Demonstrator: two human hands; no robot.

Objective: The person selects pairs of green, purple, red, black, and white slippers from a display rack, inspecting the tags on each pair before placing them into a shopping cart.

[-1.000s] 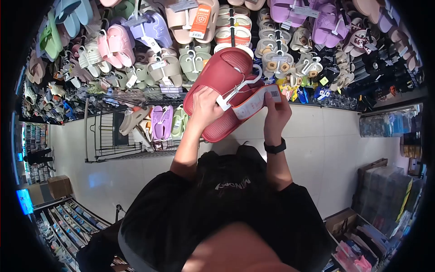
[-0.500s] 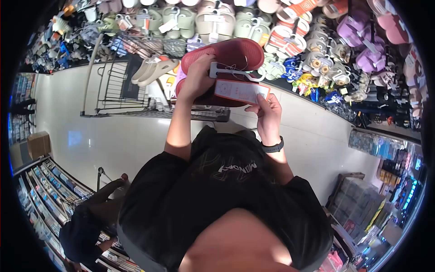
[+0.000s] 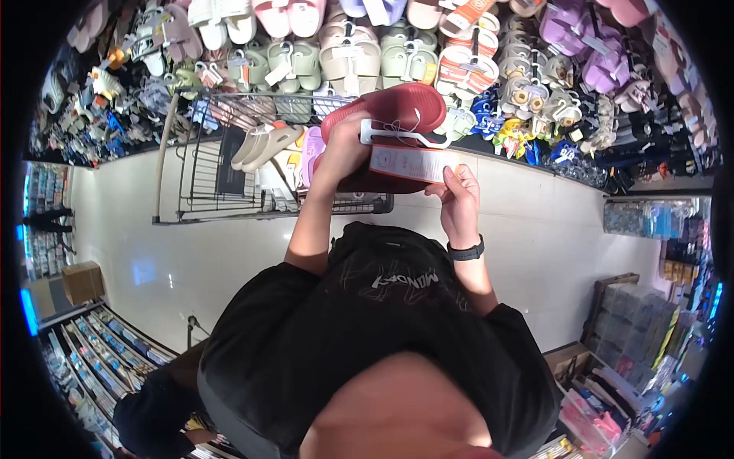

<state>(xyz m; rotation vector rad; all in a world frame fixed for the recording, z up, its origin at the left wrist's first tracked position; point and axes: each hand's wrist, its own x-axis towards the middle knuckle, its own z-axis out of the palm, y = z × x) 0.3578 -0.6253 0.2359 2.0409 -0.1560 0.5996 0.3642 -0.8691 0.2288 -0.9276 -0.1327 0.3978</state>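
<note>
A pair of red slippers (image 3: 409, 105) is in my left hand (image 3: 342, 153), whose fingers wrap round the straps; the lower slipper is mostly covered. A white plastic hanger (image 3: 368, 136) with a hook and thin string is attached to the pair. From it hangs a white paper tag with an orange border and small print (image 3: 405, 162). My right hand (image 3: 462, 195), with a dark band on the wrist, pinches the tag's right end between thumb and fingers.
Just beyond my hands stands a wire shopping cart (image 3: 191, 180) holding beige clogs (image 3: 264, 147) and a purple item (image 3: 312, 153). Racks of hanging slippers (image 3: 350, 57) line the far side. Behind me at lower left is another person (image 3: 157, 409), near shelves (image 3: 99, 344). Clear plastic boxes (image 3: 631, 325) stand at right.
The view has shifted, showing more of the upper racks. The tag now lies more level in my right hand. The other person has moved partly behind my shoulder. Both hands keep their holds.
</note>
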